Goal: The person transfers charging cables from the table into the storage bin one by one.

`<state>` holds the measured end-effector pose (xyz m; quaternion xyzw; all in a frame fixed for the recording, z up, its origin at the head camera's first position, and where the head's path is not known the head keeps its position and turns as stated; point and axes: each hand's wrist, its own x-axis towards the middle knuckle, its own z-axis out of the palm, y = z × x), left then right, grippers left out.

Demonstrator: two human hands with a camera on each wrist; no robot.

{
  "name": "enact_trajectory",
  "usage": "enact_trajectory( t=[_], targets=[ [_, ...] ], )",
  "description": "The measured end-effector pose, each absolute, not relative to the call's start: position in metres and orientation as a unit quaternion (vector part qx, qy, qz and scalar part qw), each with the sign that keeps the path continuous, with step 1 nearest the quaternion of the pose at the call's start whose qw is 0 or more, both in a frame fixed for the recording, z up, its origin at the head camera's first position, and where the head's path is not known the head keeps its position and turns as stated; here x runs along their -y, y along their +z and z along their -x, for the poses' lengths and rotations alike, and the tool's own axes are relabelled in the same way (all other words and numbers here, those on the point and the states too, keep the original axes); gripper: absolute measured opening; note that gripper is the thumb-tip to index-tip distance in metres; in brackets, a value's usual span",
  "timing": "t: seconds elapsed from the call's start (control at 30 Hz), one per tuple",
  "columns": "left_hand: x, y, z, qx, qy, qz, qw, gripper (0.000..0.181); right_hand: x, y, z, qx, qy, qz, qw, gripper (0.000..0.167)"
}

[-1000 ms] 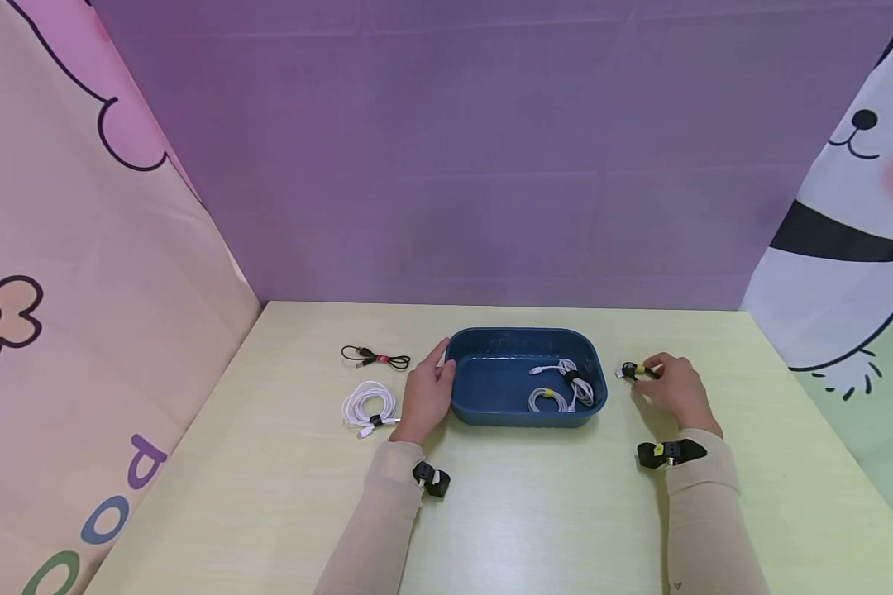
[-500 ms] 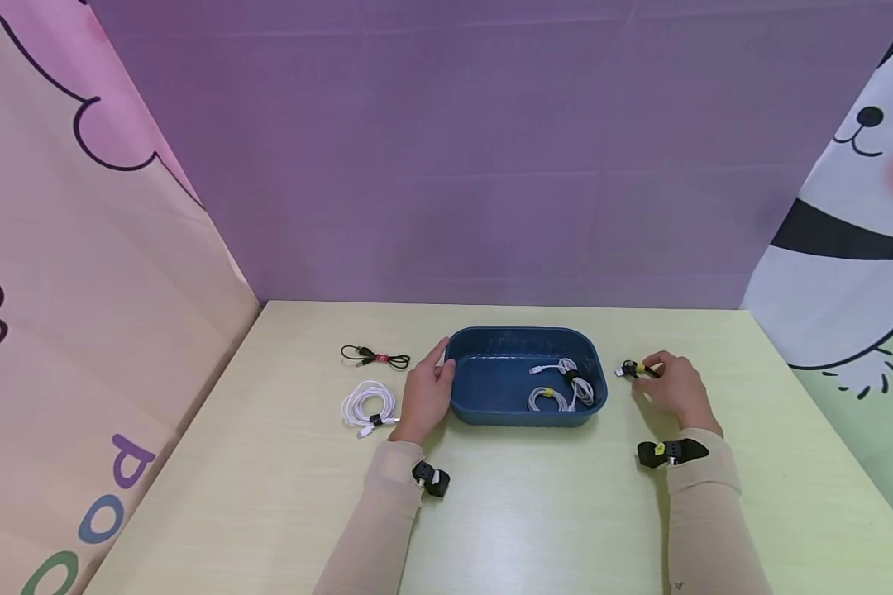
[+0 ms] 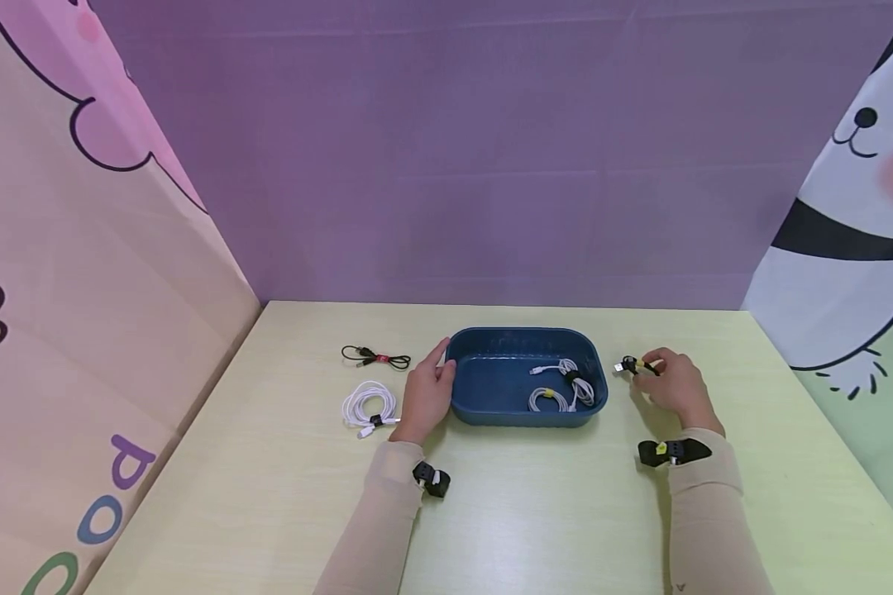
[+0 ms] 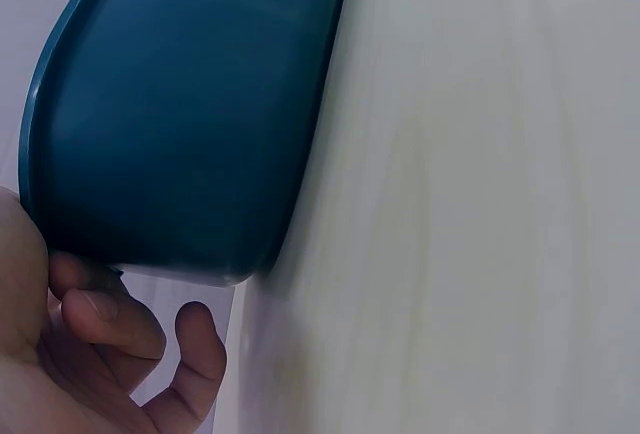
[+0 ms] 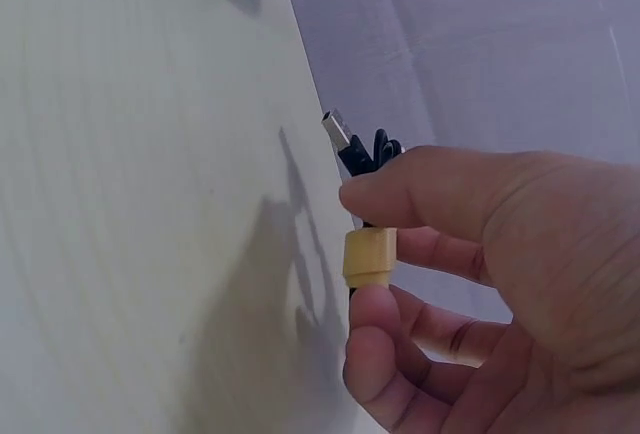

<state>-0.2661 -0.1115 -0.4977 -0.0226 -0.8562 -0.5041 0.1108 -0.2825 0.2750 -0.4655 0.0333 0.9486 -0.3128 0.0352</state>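
at 3 o'clock from the blue tray (image 3: pixel 491 380) (12 = far side, head view), right hand (image 3: pixel 677 390) is grasping the black cable (image 3: pixel 628 367) between thumb and fingers, near the tray but not touching it. its yellow tie (image 5: pixel 369 254) sits between the fingertips in the right wrist view; metal plug (image 5: pixel 337 129) sticks out past the thumb, pointing to 9 in the head view. cable is off the table (image 3: pixel 543 512), shadow falling apart from it. left hand (image 3: pixel 426 401) is at 9, touching the tray's end; lower fingers look bent in the left wrist view. can't tell whether it pinches the rim or only rests against it. in the tray: white cable with black tie (image 3: pixel 582 390) near 4, small white coil (image 3: pixel 548 393) near 5, close together. past the left hand: red-tied black cable (image 3: pixel 383 359) just above 9, big white coil (image 3: pixel 353 409) toward 8, both on the table. black wrist cameras (image 3: pixel 673 452) on both sleeves (image 3: pixel 703 504). purple backdrop (image 3: pixel 446 149) at 12, panda print (image 3: pixel 848 215) at 2.
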Motion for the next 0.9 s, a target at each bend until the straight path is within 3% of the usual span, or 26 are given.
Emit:
enact_trajectory(
  t=[0.9],
  targets=[
    [0.1116,-0.4996,0.2674,0.850,-0.515,0.020,0.107,0.048,-0.2681,-0.4553,0.2822,-0.943,-0.329,0.014,-0.041,0.048]
  ],
)
